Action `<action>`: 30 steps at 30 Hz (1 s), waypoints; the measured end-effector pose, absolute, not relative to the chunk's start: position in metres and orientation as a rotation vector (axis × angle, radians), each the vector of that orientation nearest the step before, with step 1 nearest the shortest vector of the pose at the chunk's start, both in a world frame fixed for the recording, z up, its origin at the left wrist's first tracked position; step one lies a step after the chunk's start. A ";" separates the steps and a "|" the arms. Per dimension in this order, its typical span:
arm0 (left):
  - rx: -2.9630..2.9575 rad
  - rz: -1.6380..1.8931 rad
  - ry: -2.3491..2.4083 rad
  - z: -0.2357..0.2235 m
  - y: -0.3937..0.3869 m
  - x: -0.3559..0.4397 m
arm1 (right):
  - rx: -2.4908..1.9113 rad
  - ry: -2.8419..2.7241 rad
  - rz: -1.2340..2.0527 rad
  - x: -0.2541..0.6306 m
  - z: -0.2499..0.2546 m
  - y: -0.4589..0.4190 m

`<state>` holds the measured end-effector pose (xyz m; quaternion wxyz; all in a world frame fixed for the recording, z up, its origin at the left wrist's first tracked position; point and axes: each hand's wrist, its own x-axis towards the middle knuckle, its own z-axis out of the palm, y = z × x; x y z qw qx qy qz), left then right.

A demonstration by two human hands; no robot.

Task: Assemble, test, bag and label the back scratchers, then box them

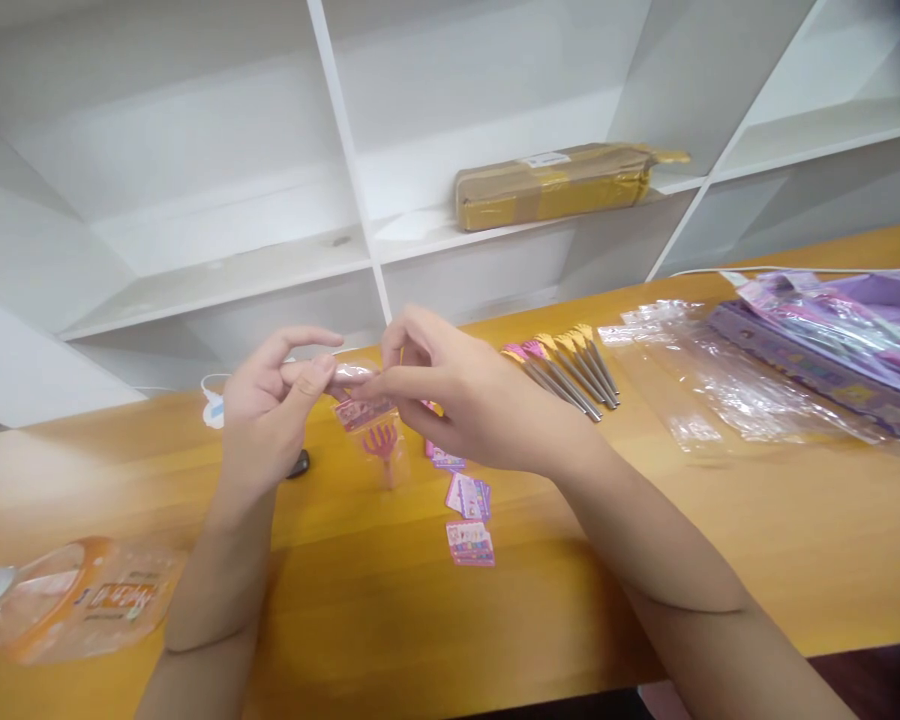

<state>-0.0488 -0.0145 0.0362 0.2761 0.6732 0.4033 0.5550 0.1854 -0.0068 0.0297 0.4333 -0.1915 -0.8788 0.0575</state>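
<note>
A clear bag (399, 455) hangs above the middle of the desk (375, 620), its top edge between the 2 hands, with a pink claw-shaped piece (380, 440) and a printed card (364, 411) showing through the plastic. The left hand (270, 400) pinches the top edge from the left, thumb pressed down and index finger lifted away from it; the right hand (450, 385) closes its thumb and fingertips on the same edge from the right, though its exact contact is partly hidden. For good work here, the film seems best held lightly taut between the 2 pinches, so that it lies flat without creasing, with the card square to it; pulling hard could stretch or split such thin plastic. Just to the right and nearer lie small piles of printed cards (470, 543), close enough that a low wrist might brush them. Farther right is a row of metal-handled sticks (570, 365) with yellow and pink heads, then flat clear bags (694, 380) beside a purple box (750, 350). A bottle (82, 600) lies near left, well apart.
</note>
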 end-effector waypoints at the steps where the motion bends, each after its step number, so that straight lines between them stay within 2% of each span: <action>1: 1.813 1.495 1.092 0.036 -0.015 -0.049 | -0.474 -2.194 0.148 0.185 0.030 -0.007; 8: 1.804 1.519 1.061 0.038 -0.016 -0.044 | -0.596 -2.109 0.167 0.187 0.036 -0.007; 17: 1.859 1.477 0.993 0.037 -0.015 -0.045 | -0.652 -2.208 0.483 0.183 0.028 0.006; 21: 1.882 1.441 0.918 0.037 -0.015 -0.046 | -0.650 -2.221 0.492 0.183 0.028 0.008; 30: 1.951 1.302 1.132 0.038 -0.015 -0.049 | -0.640 -2.239 0.448 0.184 0.031 0.007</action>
